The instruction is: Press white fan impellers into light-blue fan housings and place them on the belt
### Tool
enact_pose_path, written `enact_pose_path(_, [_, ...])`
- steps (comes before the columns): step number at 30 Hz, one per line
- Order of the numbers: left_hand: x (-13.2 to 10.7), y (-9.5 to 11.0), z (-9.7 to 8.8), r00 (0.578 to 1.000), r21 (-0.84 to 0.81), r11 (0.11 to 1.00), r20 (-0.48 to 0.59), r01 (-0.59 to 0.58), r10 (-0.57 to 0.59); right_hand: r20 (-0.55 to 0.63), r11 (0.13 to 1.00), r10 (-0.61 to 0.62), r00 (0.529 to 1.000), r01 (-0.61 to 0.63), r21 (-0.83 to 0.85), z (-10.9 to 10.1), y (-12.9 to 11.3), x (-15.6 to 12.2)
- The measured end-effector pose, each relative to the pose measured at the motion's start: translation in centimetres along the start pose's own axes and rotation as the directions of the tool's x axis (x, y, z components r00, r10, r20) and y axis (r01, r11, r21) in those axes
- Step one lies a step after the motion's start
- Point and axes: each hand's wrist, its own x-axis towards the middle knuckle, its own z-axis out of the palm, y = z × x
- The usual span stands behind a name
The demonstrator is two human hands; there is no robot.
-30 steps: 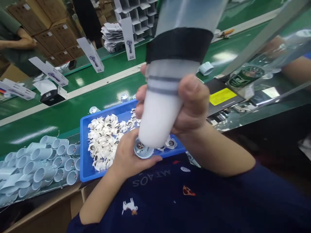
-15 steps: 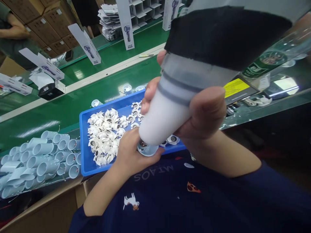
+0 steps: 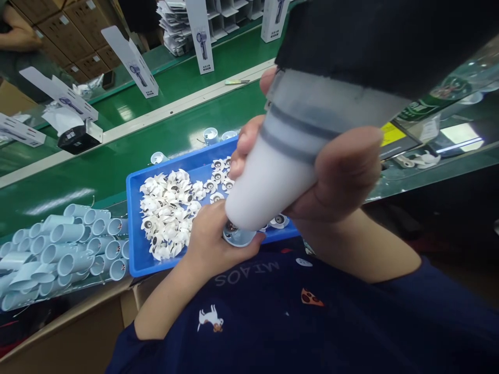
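Observation:
My left hand (image 3: 210, 241) is wrapped round a light-blue plastic cylinder (image 3: 242, 238), with its open end up and small metallic parts just visible inside. My right hand (image 3: 339, 179) grips a thick whitish translucent tube (image 3: 265, 182) with dark rings and a black upper section; its exact kind is unclear. The tube's rounded lower end overlaps the cylinder's mouth from above, and whether they touch is hidden. Behind both hands lies a blue tray (image 3: 131, 223) holding a heap of white fan impellers (image 3: 167, 208), with more spread singly to the right.
Stacked light-blue cylinders (image 3: 72, 234) lie left of the tray. Several more stand behind it, including one cylinder (image 3: 211, 136). Printed white boxes (image 3: 200, 41) stand along the green bench (image 3: 132, 145). A clear bottle (image 3: 440, 98) is at right; a person's arm (image 3: 19, 34) shows far left.
The view has shifted slightly. The whitish tube has moved a little up and right in the picture, its end still over the cylinder. Both hands keep their grip.

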Motion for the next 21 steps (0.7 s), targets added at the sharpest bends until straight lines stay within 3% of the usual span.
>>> enact_pose_path(5, [0.0,-0.1,0.1,1.000,-0.001,1.000,-0.009,-0.011,0.011,0.056,0.993,-0.025,0.998,0.018,0.119,-0.5,0.3,-0.2])
enact_pose_path(9, [0.0,0.4,-0.2,0.998,-0.047,0.997,0.026,0.058,-0.057,0.046,0.987,-0.032,0.998,0.024,0.158,-0.2,0.3,0.2])
enact_pose_path(12, [-0.1,0.3,-0.9,0.961,-0.192,0.958,0.218,0.213,-0.170,-0.056,0.989,0.098,0.994,-0.091,0.112,0.2,-0.6,0.9])
enact_pose_path(15, [-0.9,-1.6,-2.6,0.859,-0.092,0.927,0.418,0.363,-0.295,-0.202,0.994,0.099,0.974,-0.107,-0.027,-1.6,-1.7,1.1])
enact_pose_path(17, [-2.0,-3.8,-4.5,0.826,0.088,0.895,0.355,0.436,-0.438,-0.259,0.979,-0.019,0.966,-0.035,-0.201,-4.6,-1.9,0.4])
enact_pose_path(18, [-2.7,-4.9,-5.6,0.819,0.160,0.860,0.263,0.484,-0.510,-0.282,0.953,-0.095,0.955,0.005,-0.304,-6.6,-1.7,-0.1])
enact_pose_path(20, [-4.3,-7.0,-7.9,0.785,0.243,0.766,0.029,0.595,-0.619,-0.268,0.840,-0.359,0.894,0.185,-0.510,-10.6,-1.1,-1.4])
enact_pose_path(21, [-5.1,-7.8,-8.9,0.759,0.259,0.722,-0.081,0.642,-0.646,-0.283,0.811,-0.377,0.882,0.167,-0.560,-12.3,-0.6,-2.0])
